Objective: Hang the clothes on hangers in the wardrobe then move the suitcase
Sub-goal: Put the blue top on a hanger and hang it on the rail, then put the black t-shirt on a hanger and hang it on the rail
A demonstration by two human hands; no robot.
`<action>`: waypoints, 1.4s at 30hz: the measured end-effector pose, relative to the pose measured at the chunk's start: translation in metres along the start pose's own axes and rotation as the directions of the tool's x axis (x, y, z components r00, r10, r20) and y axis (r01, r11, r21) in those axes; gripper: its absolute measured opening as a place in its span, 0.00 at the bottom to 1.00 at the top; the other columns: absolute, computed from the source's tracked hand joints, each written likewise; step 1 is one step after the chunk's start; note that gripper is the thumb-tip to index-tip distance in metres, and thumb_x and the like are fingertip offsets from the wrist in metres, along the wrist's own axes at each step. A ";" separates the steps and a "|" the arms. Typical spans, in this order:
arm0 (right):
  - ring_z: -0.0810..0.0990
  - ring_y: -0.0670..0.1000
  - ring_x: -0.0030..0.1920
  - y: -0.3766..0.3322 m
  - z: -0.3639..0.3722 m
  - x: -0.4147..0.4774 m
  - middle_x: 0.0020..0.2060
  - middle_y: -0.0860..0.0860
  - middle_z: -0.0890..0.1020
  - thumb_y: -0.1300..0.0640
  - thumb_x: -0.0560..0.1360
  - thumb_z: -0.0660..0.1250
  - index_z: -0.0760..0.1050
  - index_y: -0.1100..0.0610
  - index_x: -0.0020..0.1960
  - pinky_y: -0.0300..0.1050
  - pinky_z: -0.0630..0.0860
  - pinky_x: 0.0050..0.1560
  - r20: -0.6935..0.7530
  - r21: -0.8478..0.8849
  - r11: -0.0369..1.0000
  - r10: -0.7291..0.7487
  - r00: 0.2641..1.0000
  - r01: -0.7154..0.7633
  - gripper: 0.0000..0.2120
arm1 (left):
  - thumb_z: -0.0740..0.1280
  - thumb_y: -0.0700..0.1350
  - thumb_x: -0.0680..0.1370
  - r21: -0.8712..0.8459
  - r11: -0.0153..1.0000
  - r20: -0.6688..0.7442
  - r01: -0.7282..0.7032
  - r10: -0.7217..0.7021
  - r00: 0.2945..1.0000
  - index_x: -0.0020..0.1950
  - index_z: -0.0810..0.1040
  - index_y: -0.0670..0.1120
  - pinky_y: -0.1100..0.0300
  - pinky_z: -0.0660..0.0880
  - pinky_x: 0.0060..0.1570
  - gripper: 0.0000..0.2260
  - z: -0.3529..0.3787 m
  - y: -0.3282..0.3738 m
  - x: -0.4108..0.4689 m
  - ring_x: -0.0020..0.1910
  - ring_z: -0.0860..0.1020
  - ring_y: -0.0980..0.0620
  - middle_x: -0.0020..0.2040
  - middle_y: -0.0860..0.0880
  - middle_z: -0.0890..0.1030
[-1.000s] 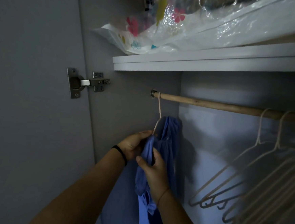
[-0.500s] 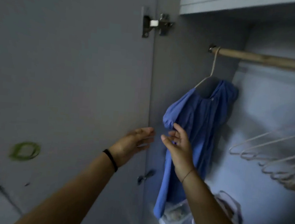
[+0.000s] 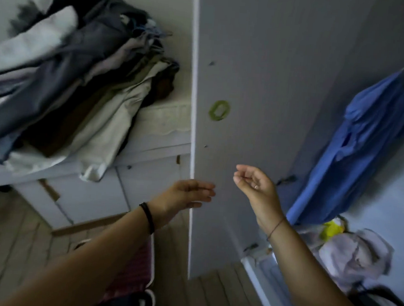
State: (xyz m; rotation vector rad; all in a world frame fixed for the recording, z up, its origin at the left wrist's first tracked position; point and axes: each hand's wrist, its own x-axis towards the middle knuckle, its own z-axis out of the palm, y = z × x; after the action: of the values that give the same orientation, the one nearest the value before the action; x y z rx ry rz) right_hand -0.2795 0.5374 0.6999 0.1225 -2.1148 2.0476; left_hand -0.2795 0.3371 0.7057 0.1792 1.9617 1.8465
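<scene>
A blue garment hangs inside the wardrobe at the right, its hanger mostly out of view. My right hand floats in front of the open wardrobe door, fingers loosely curled, holding nothing. My left hand is beside the door's edge with fingers relaxed and empty. A pile of dark, grey and beige clothes lies on a white surface at the left. Dark and striped fabric shows at the bottom, under my left arm.
The open door stands between the clothes pile and the wardrobe interior; a green ring sticker marks it. Pale bags and a yellow item sit on the wardrobe floor. A white cabinet stands below the pile. Wooden floor lies beneath.
Both hands have let go of the blue garment, which now hangs alone. My view swung left and down, away from the rail, toward the door and the clothes pile.
</scene>
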 end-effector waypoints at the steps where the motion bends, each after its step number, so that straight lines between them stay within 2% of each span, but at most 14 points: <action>1: 0.77 0.39 0.41 0.003 0.023 -0.013 0.44 0.49 0.80 0.67 0.74 0.68 0.77 0.52 0.50 0.31 0.74 0.47 0.020 0.007 1.000 0.014 1.000 -0.014 0.11 | 0.66 0.39 0.77 -0.003 1.000 -0.025 0.012 -0.012 1.000 0.56 0.79 0.47 0.58 0.73 0.57 0.09 -0.018 -0.010 -0.021 0.52 0.80 0.52 0.53 0.48 0.83; 3: 0.77 0.39 0.42 0.009 0.068 -0.036 0.44 0.49 0.80 0.67 0.73 0.68 0.77 0.55 0.51 0.31 0.73 0.46 0.063 0.018 0.999 0.036 0.997 -0.037 0.10 | 0.65 0.38 0.77 -0.013 0.999 -0.074 0.030 -0.031 0.997 0.56 0.79 0.46 0.57 0.72 0.56 0.09 -0.052 -0.029 -0.061 0.53 0.79 0.51 0.53 0.46 0.82; 6: 0.77 0.39 0.41 0.018 0.130 -0.066 0.43 0.49 0.79 0.68 0.73 0.68 0.76 0.59 0.54 0.33 0.75 0.47 0.130 0.023 0.997 0.068 0.989 -0.071 0.11 | 0.66 0.39 0.76 -0.051 0.997 -0.148 0.065 -0.072 0.986 0.55 0.79 0.48 0.60 0.73 0.53 0.09 -0.101 -0.061 -0.114 0.49 0.80 0.55 0.50 0.49 0.83; 8: 0.78 0.38 0.42 0.025 0.165 -0.082 0.44 0.48 0.79 0.66 0.73 0.69 0.76 0.57 0.53 0.34 0.75 0.48 0.184 0.004 0.995 0.096 0.978 -0.099 0.11 | 0.67 0.40 0.76 -0.073 0.993 -0.202 0.092 -0.105 0.974 0.57 0.79 0.46 0.59 0.75 0.55 0.10 -0.128 -0.082 -0.145 0.50 0.81 0.54 0.50 0.50 0.84; 12: 0.78 0.41 0.45 0.046 0.221 -0.105 0.46 0.47 0.79 0.62 0.72 0.71 0.76 0.50 0.52 0.34 0.75 0.48 0.296 -0.070 0.987 0.160 0.942 -0.146 0.12 | 0.68 0.41 0.76 -0.135 0.980 -0.291 0.145 -0.179 0.940 0.57 0.79 0.48 0.64 0.76 0.53 0.10 -0.165 -0.122 -0.192 0.52 0.81 0.55 0.51 0.50 0.84; 17: 0.77 0.41 0.44 0.087 0.277 -0.123 0.46 0.48 0.79 0.63 0.72 0.71 0.76 0.53 0.53 0.31 0.74 0.47 0.417 -0.126 0.974 0.226 0.880 -0.190 0.12 | 0.68 0.43 0.77 -0.219 0.954 -0.410 0.203 -0.279 0.868 0.58 0.79 0.49 0.60 0.75 0.57 0.10 -0.199 -0.185 -0.232 0.54 0.81 0.55 0.53 0.50 0.84; 21: 0.77 0.42 0.46 0.138 0.313 -0.134 0.46 0.47 0.78 0.62 0.71 0.72 0.76 0.50 0.52 0.36 0.75 0.50 0.505 -0.184 0.957 0.288 0.814 -0.225 0.14 | 0.69 0.43 0.76 -0.283 0.927 -0.488 0.245 -0.359 0.795 0.58 0.79 0.49 0.62 0.75 0.52 0.11 -0.211 -0.240 -0.250 0.49 0.81 0.58 0.50 0.51 0.84; 26: 0.77 0.44 0.48 0.216 0.347 -0.149 0.47 0.47 0.78 0.61 0.71 0.73 0.75 0.49 0.54 0.38 0.75 0.51 0.585 -0.253 0.937 0.346 0.734 -0.241 0.14 | 0.69 0.45 0.76 -0.304 0.902 -0.548 0.308 -0.430 0.718 0.57 0.80 0.50 0.57 0.74 0.57 0.10 -0.216 -0.325 -0.253 0.55 0.79 0.55 0.53 0.50 0.83; 30: 0.76 0.43 0.47 0.281 0.362 -0.168 0.47 0.48 0.77 0.61 0.71 0.73 0.75 0.55 0.57 0.41 0.76 0.55 0.603 -0.325 0.906 0.419 0.678 -0.271 0.16 | 0.68 0.45 0.76 -0.347 0.860 -0.571 0.373 -0.510 0.643 0.60 0.79 0.45 0.58 0.73 0.57 0.13 -0.215 -0.398 -0.251 0.53 0.78 0.54 0.52 0.51 0.81; 34: 0.77 0.46 0.49 0.354 0.367 -0.196 0.49 0.49 0.78 0.58 0.71 0.73 0.75 0.53 0.56 0.44 0.76 0.58 0.589 -0.415 0.855 0.514 0.624 -0.312 0.15 | 0.70 0.46 0.75 -0.407 0.810 -0.596 0.422 -0.586 0.550 0.59 0.80 0.46 0.62 0.75 0.50 0.14 -0.214 -0.473 -0.249 0.52 0.78 0.53 0.49 0.50 0.82; 36: 0.77 0.48 0.51 0.397 0.367 -0.213 0.50 0.50 0.78 0.57 0.71 0.73 0.75 0.51 0.55 0.47 0.76 0.59 0.578 -0.450 0.829 0.554 0.599 -0.332 0.15 | 0.70 0.45 0.75 -0.448 0.783 -0.580 0.432 -0.622 0.526 0.60 0.79 0.43 0.64 0.73 0.44 0.14 -0.214 -0.514 -0.246 0.50 0.77 0.54 0.49 0.49 0.80; 39: 0.77 0.50 0.54 0.459 0.368 -0.238 0.52 0.51 0.77 0.55 0.71 0.72 0.74 0.52 0.57 0.50 0.75 0.60 0.535 -0.497 0.784 0.614 0.580 -0.372 0.15 | 0.70 0.45 0.75 -0.480 0.751 -0.552 0.453 -0.660 0.510 0.59 0.79 0.43 0.62 0.73 0.46 0.14 -0.214 -0.577 -0.238 0.49 0.77 0.52 0.48 0.48 0.80; 42: 0.75 0.50 0.57 0.524 0.367 -0.262 0.56 0.52 0.76 0.54 0.72 0.72 0.73 0.54 0.61 0.50 0.74 0.62 0.445 -0.540 0.726 0.675 0.588 -0.426 0.20 | 0.70 0.46 0.75 -0.500 0.722 -0.520 0.479 -0.692 0.500 0.58 0.79 0.44 0.64 0.72 0.44 0.13 -0.207 -0.640 -0.225 0.47 0.77 0.52 0.48 0.49 0.80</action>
State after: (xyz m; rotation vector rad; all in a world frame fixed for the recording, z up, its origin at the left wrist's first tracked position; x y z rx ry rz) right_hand -0.1554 0.1724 0.1256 0.0684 -3.3171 2.0018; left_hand -0.0322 -0.0043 0.1349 -1.3160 1.7333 1.7695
